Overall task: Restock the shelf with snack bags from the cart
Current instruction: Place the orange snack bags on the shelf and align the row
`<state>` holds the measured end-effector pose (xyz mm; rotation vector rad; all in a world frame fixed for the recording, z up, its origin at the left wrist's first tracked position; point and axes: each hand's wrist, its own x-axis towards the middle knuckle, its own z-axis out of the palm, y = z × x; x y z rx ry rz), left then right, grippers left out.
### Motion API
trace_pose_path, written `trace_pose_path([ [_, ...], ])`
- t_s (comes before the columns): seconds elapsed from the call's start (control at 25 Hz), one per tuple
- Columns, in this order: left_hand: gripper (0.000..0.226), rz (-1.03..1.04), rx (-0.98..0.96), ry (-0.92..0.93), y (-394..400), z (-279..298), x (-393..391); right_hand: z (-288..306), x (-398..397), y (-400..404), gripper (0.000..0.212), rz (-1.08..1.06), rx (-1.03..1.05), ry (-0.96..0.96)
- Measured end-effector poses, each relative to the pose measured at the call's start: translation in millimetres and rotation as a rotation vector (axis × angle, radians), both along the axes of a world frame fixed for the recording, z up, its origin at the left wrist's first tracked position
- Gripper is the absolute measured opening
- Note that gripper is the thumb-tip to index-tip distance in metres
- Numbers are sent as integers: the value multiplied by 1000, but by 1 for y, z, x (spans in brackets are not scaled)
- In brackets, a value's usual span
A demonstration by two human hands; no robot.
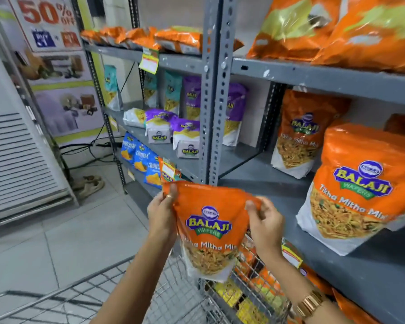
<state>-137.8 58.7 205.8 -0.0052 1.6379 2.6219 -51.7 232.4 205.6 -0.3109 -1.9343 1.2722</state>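
Observation:
An orange snack bag [208, 228] hangs upright in front of me, above the wire cart [178, 298]. My left hand [160, 213] pinches its top left corner and my right hand [264, 220] pinches its top right corner. The grey shelf [360, 272] lies to the right, level with the bag. On it stand two matching orange bags, one near [358, 190] and one farther back [299, 134]. More bags show through the cart's mesh wall [257, 284].
A perforated grey upright [212, 101] rises just behind the held bag. Purple and teal bags [187, 139] fill the left shelf bay, blue bags [140, 157] below. Large orange bags [337, 31] lie on the top shelf. A poster stand [54, 66] and slatted unit [17, 160] stand left.

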Motion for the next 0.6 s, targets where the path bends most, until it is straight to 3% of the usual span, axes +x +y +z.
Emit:
trace_pose_path([
  [0.16,42,-40,61,156,59,72,-32,67,-17,44,41,-109,60,133],
  [0.28,34,9,47,215,107,109,-53,92,-35,73,13,-171,76,209],
  [0.6,24,-8,-144,288,207,115,-113,94,-87,125,26,-362,40,152],
])
